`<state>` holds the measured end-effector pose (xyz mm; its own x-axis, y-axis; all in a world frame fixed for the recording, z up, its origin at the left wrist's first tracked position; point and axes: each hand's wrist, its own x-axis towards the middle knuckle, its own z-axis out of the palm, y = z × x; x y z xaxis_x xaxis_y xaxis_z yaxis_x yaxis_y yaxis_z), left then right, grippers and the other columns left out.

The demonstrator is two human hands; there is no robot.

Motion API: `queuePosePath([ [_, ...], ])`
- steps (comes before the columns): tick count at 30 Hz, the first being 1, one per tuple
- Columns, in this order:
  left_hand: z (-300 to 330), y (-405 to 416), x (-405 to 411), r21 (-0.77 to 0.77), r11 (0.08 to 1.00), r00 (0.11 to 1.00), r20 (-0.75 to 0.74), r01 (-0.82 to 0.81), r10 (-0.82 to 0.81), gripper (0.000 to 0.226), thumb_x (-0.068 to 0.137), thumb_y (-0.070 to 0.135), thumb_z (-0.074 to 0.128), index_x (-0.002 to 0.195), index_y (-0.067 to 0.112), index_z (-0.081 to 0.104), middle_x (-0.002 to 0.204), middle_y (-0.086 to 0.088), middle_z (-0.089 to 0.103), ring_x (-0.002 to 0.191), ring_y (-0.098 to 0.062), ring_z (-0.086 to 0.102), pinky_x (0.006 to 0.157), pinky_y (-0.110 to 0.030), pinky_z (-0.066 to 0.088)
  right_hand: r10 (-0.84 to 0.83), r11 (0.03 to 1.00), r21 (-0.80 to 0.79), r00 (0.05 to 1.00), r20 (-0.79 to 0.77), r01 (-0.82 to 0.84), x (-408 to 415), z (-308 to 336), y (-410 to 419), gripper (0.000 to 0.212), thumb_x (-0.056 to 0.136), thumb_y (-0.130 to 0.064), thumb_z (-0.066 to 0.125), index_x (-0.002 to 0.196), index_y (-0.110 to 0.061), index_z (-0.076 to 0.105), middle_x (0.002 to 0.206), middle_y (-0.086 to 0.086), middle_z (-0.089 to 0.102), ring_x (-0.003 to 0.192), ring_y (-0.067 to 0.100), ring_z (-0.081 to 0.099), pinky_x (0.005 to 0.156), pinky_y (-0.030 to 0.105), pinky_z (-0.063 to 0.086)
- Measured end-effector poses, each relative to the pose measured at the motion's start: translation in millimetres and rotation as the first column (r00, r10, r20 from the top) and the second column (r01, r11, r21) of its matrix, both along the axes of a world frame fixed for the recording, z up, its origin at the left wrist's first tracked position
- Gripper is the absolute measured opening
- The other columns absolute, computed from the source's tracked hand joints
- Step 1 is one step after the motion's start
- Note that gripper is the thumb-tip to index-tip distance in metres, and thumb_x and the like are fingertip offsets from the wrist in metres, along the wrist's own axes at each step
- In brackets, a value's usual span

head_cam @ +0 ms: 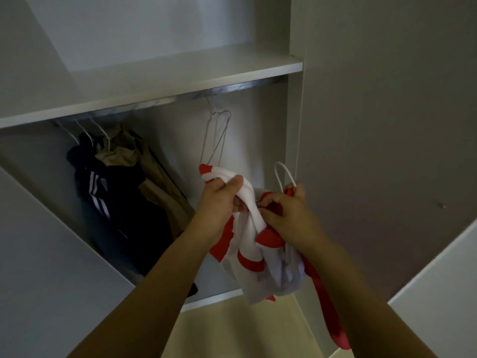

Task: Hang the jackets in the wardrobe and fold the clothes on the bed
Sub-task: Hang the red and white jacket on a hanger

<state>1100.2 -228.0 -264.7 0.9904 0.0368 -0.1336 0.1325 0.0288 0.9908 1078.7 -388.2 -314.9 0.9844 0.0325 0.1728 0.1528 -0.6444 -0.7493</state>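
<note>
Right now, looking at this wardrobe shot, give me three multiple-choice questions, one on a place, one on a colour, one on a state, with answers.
1. Where does the dark jacket hang?
A. on the rail's left part
B. on the shelf
C. on the floor

2. What colours is the jacket in the hands?
A. blue and yellow
B. white and red
C. all black

3. What is on the bare wire hangers on the rail?
A. a coat
B. nothing
C. a towel

Answers: 1 A, it hangs left beside a tan garment. 2 B, white cloth with red bands, gripped by left hand and right hand. 3 B, only wire shows.
</note>
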Motion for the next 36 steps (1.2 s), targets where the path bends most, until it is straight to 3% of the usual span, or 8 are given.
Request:
queuePosePath([
  [8,7,46,19,0.003,0.999,0.999,-0.03,0.043,-0.043,0.017,0.093,0.031,0.063,0.105,0.019,0.064,0.097,-0.009,0.072,0.089,-0.026,0.071,0.087,-0.044,0.056,0.041,0.979,0.2,0.998,-0.051,-0.03,15,9,47,0.02,0.086,-0.026,0.068,0.078,-0.044,0.067,0.107,-0.009,0.031,0.098,-0.019,0.033,0.086,-0.005,0.026],
  [12,17,71,29,0.029,0.998,0.996,-0.06,0.062,-0.06,0.03,0.094,0.031,0.061,0.118,0.012,0.06,0.106,-0.013,0.069,0.095,-0.027,0.068,0.091,-0.045,0.053,0.051,0.97,0.242,0.988,-0.145,-0.015,18,16,76,0.016,0.093,-0.033,0.061,0.091,-0.048,0.067,0.112,-0.007,0.033,0.105,-0.004,0.04,0.103,0.017,0.032],
  [16,25,101,35,0.058,0.991,0.991,-0.06,0.121,-0.118,0.032,0.094,0.034,0.06,0.119,0.013,0.058,0.109,-0.013,0.069,0.099,-0.029,0.067,0.095,-0.049,0.052,0.028,0.94,0.34,0.99,-0.14,0.021,20,23,105,0.018,0.09,-0.028,0.066,0.077,-0.037,0.074,0.113,0.001,0.035,0.11,0.008,0.045,0.096,0.009,0.037],
  [22,26,144,43,0.142,0.987,0.997,0.016,0.073,-0.076,0.035,0.095,0.034,0.059,0.116,0.006,0.06,0.104,-0.016,0.068,0.098,-0.034,0.066,0.095,-0.055,0.051,-0.105,0.865,0.479,0.987,-0.122,0.151,26,31,136,0.032,0.089,-0.012,0.067,0.065,-0.031,0.074,0.118,0.016,0.042,0.112,0.031,0.054,0.104,0.044,0.044],
  [27,18,198,59,0.159,0.974,0.985,0.077,-0.162,0.151,0.025,0.097,0.031,0.057,0.094,0.006,0.063,0.081,-0.01,0.066,0.072,-0.027,0.065,0.072,-0.045,0.059,-0.251,0.887,0.385,0.966,-0.059,0.254,32,44,144,0.027,0.085,-0.004,0.067,0.067,-0.024,0.073,0.111,0.007,0.043,0.105,0.014,0.051,0.097,0.01,0.04],
  [29,13,228,68,0.494,0.86,0.991,0.099,-0.13,0.092,0.036,0.099,0.033,0.05,0.107,0.001,0.064,0.095,-0.019,0.068,0.079,-0.031,0.065,0.072,-0.036,0.055,-0.256,0.899,0.355,0.966,-0.047,0.255,32,50,148,0.028,0.084,-0.004,0.069,0.066,-0.025,0.072,0.11,0.011,0.045,0.108,0.022,0.051,0.103,0.02,0.041],
  [32,11,246,54,0.964,0.237,0.981,0.153,-0.121,-0.119,0.038,0.095,0.04,0.046,0.106,0.007,0.062,0.107,-0.015,0.064,0.095,-0.031,0.059,0.074,-0.032,0.048,-0.188,0.937,0.293,0.982,-0.033,0.19,31,64,162,0.032,0.082,-0.011,0.072,0.058,-0.033,0.071,0.114,0.007,0.036,0.111,0.024,0.049,0.106,0.032,0.04],
  [36,21,210,36,0.959,0.23,0.847,0.26,-0.168,-0.464,0.047,0.093,0.051,0.04,0.125,0.019,0.055,0.125,-0.007,0.054,0.115,-0.028,0.049,0.092,-0.038,0.039,-0.122,0.971,0.202,0.992,-0.037,0.127,33,79,175,0.022,0.081,-0.019,0.075,0.063,-0.031,0.073,0.117,0.011,0.036,0.103,0.018,0.052,0.091,0.021,0.044],
])
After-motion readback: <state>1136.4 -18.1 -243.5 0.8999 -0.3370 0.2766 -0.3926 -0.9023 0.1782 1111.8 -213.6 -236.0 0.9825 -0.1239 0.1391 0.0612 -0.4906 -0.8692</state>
